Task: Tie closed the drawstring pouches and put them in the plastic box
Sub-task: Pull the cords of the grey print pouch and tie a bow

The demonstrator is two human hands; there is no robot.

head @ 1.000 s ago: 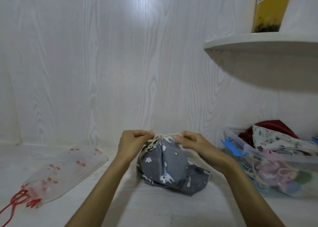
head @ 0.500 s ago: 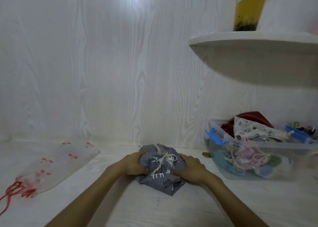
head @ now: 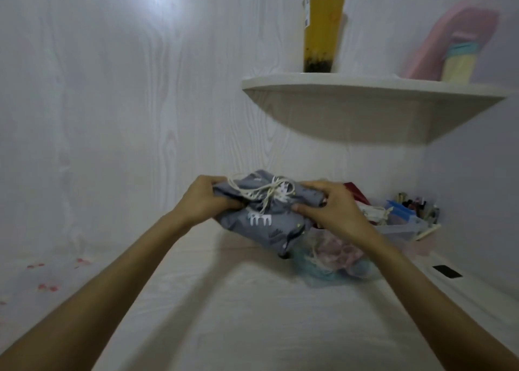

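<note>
A grey drawstring pouch (head: 264,216) with white prints and a knotted cream cord hangs in the air between my hands. My left hand (head: 203,199) grips its left side and my right hand (head: 327,206) grips its right side. The pouch is above the left end of the clear plastic box (head: 398,228), which holds several pouches, pink, teal and dark red among them. My right arm hides much of the box. A white pouch with red prints (head: 47,275) lies at the far left, blurred.
A white corner shelf (head: 365,89) juts out above the box, carrying a tall yellow drink cup (head: 323,25) and a pink item (head: 446,42). Small items crowd the corner behind the box. A dark flat object (head: 446,271) lies at the right.
Both hands let go of the cord, clasped the grey pouch by its sides, lifted it off the surface and carried it right, over the box. The view swung right.
</note>
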